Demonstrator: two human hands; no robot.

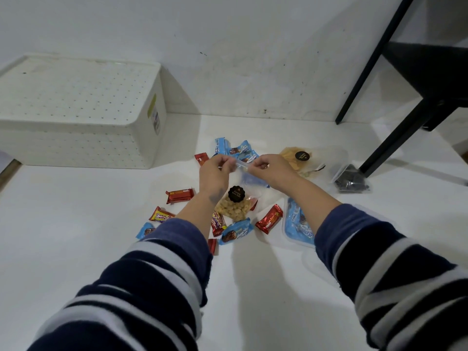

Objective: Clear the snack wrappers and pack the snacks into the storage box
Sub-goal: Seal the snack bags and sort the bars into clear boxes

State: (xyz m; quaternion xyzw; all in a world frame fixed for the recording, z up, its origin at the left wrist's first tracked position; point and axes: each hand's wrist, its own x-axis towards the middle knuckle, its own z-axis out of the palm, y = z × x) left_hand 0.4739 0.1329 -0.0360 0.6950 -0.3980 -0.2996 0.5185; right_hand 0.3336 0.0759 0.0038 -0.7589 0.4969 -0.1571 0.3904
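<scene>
My left hand (214, 171) and my right hand (269, 167) both pinch the top edge of a clear zip bag of nuts (235, 205) with a round black label, held just above the floor. Under and around it lie red bar wrappers (179, 195), (269, 219), blue snack packs (235, 231), (243, 150) and a blue pack in a clear tray (297, 225). The white perforated storage box (81, 110) stands at the left with its lid on. Some snacks are hidden under my arms.
A clear bag of chips (296, 158) with a black label and a clear bag of dark snacks (350, 181) lie at the right. Black table legs (395, 140) stand at the far right. A white wall runs behind.
</scene>
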